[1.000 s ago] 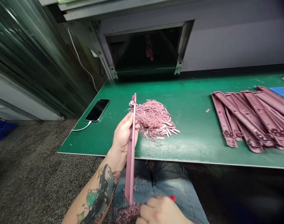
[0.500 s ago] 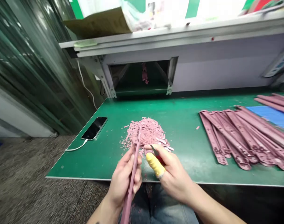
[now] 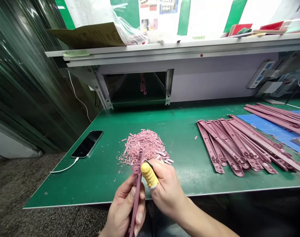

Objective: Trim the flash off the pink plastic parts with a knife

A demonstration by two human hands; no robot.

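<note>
My left hand (image 3: pixel 126 207) is closed around a long, narrow pink plastic strip (image 3: pixel 137 194), which points up and away from me. My right hand (image 3: pixel 167 189) grips a small knife (image 3: pixel 149 162); most of its handle is hidden in my fingers. A yellow finger cot (image 3: pixel 149 175) covers my right thumb, which presses near the strip's upper end. The blade lies close to the strip's edge, though its exact contact is hidden. Just beyond the strip is a heap of pink plastic scraps (image 3: pixel 145 144) on the green table (image 3: pixel 182 164).
Many similar pink strips (image 3: pixel 229 141) lie piled at the right, more on a blue sheet (image 3: pixel 256 122). At the left a phone (image 3: pixel 87 144) is plugged into a white cable (image 3: pixel 64 170). A shelf (image 3: pixel 164 49) runs above, over a chute opening (image 3: pixel 137 89).
My right hand has brought the knife and thumb against the strip's upper part, where they were apart before. The strip has turned to show its ribbed side. The view has shifted right.
</note>
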